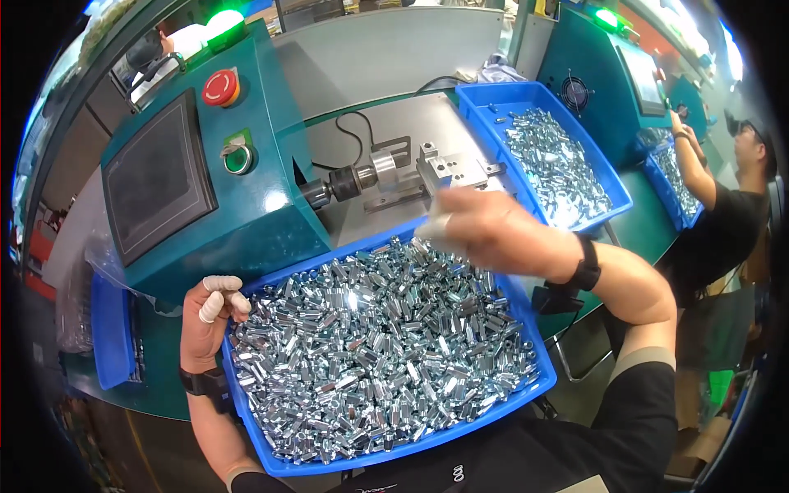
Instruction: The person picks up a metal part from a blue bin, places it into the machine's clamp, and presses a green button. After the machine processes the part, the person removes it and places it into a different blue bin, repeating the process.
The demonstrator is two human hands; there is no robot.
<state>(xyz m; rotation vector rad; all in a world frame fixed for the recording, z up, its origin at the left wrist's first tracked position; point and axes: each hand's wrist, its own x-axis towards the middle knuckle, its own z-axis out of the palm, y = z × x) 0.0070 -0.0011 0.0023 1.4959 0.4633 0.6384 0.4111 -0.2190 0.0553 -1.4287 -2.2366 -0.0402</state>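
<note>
A blue tray full of shiny metal hex pieces lies in front of me. At its left rim, my left hand is closed, white finger cots on its curled fingertips; whatever they hold, if anything, is hidden. My right hand is above the tray's far right part, just in front of the metal fixture block. Motion smears its fingers, so its grip cannot be made out. Left of the block, a chuck sticks out of the green machine.
Beyond the fixture, a second blue tray holds more metal pieces. The machine carries a dark screen, a red stop button and a green-ringed switch. At the right, a co-worker reaches toward another machine.
</note>
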